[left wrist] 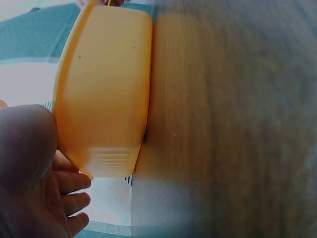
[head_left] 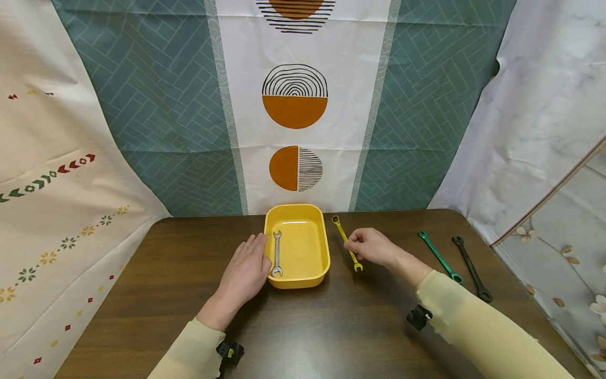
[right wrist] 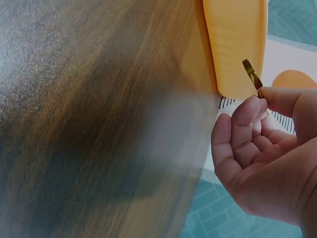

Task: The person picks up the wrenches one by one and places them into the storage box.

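Between thumb and fingertips, my right hand [head_left: 371, 246] pinches a yellow combination wrench [head_left: 342, 230] near its middle. The ring end points away from me and the open jaw end towards me; the right wrist view shows it held off the tabletop. My left hand [head_left: 246, 266] rests along the left rim of a yellow tray [head_left: 303, 281], fingers straight. In the left wrist view the thumb [left wrist: 25, 144] lies by the rim of the tray [left wrist: 106, 84]. Inside the tray, along its left side, lies a silver open-end wrench [head_left: 277, 253].
A green wrench [head_left: 437, 255] and a black wrench [head_left: 472, 268] lie on the brown table [head_left: 189, 273] at the right, beyond my right forearm. A patterned curtain [head_left: 180, 105] hangs behind the table's back edge, with light cloths at both sides.
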The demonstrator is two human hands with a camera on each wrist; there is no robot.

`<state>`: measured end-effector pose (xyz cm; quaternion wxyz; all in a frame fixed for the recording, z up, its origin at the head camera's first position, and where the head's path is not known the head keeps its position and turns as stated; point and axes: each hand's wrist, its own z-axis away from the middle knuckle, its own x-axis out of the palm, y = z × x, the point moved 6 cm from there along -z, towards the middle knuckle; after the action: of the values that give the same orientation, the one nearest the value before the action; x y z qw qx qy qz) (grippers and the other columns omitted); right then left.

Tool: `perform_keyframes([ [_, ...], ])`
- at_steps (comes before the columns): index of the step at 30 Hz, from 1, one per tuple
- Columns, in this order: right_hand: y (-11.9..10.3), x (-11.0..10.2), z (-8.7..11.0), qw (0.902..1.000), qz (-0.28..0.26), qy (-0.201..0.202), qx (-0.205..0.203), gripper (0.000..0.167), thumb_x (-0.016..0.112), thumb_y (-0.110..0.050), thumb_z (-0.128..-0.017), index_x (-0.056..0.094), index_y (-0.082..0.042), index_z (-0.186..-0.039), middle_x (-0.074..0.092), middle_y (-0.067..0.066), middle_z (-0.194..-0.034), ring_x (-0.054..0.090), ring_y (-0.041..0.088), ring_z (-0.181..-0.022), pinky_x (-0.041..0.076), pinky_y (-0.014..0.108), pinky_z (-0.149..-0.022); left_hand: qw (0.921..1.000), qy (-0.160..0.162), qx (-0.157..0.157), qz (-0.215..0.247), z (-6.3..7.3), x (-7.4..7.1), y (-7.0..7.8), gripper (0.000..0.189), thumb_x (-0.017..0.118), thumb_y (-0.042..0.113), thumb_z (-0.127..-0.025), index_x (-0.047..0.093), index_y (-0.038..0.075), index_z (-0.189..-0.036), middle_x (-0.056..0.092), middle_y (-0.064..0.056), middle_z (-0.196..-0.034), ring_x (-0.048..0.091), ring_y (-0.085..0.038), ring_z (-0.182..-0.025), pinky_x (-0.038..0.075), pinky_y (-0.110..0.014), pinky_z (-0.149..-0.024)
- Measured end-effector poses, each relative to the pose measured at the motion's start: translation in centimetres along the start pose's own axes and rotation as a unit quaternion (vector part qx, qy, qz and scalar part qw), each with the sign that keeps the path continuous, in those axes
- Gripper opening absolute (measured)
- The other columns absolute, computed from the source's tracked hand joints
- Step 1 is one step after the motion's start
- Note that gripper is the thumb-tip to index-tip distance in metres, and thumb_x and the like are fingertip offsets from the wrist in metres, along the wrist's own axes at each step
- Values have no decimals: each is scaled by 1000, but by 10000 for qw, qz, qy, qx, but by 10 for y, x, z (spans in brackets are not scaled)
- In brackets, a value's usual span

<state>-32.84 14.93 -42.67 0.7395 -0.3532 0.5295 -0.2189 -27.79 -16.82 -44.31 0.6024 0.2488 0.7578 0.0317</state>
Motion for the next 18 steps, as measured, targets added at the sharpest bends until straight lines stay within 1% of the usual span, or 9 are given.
perform_keyframes([
  [8, -2, 1, -1, 9999, -140, -32, -33, 22, 70, -25, -110, 70, -4, -103, 66, 7, -88, 63, 25, -82, 51, 35, -75, 10000, 16, 29, -21, 0, 0, 0, 57, 53, 15, -111, 46, -10, -161, 47, -27, -167, 39, -45, -159, 29, -59, -131],
  [13, -4, 1, -2, 9999, -98, -50, -14, 22, 69, -25, -110, 70, -4, -104, 66, 7, -90, 63, 23, -82, 52, 35, -77, 10000, 18, 27, -7, 0, -1, 1, 57, 54, 14, -111, 45, -11, -162, 47, -28, -167, 39, -46, -158, 29, -59, -131],
  [18, -6, 1, -2, 10000, -59, -44, 15, 21, 70, -26, -109, 70, -6, -102, 66, 6, -88, 63, 22, -82, 52, 35, -78, 10000, 2, 9, -25, -1, -1, 1, 58, 54, 15, -111, 45, -11, -162, 46, -28, -167, 39, -46, -159, 29, -59, -131],
])
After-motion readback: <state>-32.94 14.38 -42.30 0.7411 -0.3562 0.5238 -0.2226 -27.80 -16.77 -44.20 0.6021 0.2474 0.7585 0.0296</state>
